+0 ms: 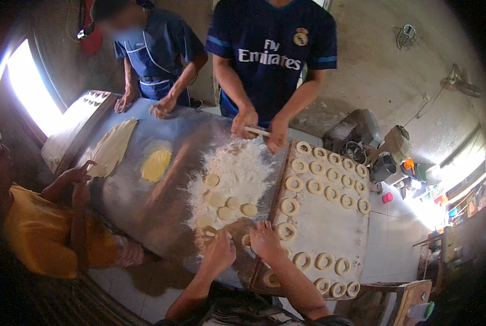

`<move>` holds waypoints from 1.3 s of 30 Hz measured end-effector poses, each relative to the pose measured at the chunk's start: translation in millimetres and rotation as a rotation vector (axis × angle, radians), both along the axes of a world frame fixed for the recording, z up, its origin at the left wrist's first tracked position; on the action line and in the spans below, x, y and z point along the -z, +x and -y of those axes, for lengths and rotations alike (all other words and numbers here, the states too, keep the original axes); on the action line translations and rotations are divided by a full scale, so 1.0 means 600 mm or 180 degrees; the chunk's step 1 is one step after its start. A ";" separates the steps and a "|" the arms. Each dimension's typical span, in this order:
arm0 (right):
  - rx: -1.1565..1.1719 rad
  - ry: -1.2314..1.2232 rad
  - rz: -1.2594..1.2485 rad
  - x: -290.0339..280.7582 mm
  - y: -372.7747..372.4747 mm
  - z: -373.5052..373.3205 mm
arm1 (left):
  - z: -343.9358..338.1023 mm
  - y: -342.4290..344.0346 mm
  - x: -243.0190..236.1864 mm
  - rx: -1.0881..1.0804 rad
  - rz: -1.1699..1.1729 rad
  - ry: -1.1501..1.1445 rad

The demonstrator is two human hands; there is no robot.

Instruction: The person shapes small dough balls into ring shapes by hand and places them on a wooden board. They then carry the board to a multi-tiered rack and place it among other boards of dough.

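My left hand (pixel 219 253) is closed at the near edge of a floury patch (pixel 243 176) on the table. A pale loop of dough (pixel 210 232) lies against its fingers, but what they grip is hidden. My right hand (pixel 266 242) has bent, closed fingers over the left edge of a wooden board (pixel 330 228); anything inside them is out of sight. Beside its thumb is a small piece of dough (pixel 246 240). Several flat dough discs (pixel 232 203) rest in the flour ahead of my hands. Dough rings (pixel 302 261) line the board in rows.
Across the table (pixel 172 185), a person in a dark shirt (pixel 270 60) holds a pale strip of dough (pixel 257 131). Another in blue (pixel 161 49) leans over a rolled dough sheet (pixel 112 148). At left sits someone in yellow (pixel 53 228). Yellow dough (pixel 156 165) lies mid-table.
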State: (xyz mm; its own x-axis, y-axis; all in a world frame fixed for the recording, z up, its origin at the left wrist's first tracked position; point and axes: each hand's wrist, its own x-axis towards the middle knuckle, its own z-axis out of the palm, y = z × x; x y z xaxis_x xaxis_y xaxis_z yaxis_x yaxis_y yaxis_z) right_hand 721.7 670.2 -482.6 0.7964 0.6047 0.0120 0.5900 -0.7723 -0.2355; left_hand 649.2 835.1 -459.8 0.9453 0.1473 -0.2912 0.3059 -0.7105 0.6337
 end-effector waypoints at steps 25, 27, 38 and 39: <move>0.0808 0.5077 -0.3189 -0.062 0.008 -0.062 | -0.040 0.091 0.001 0.0150 0.2284 -0.2658; 0.1277 0.4857 -0.2730 -0.074 -0.004 -0.053 | -0.015 0.084 0.007 -0.0050 0.2153 -0.4608; 0.1265 0.3916 -0.1950 -0.196 -0.069 0.144 | 0.222 0.067 -0.094 0.0241 0.1754 -0.2330; 0.1240 0.4837 -0.2400 -0.179 -0.080 0.182 | 0.251 0.063 -0.086 0.0202 0.1727 -0.2698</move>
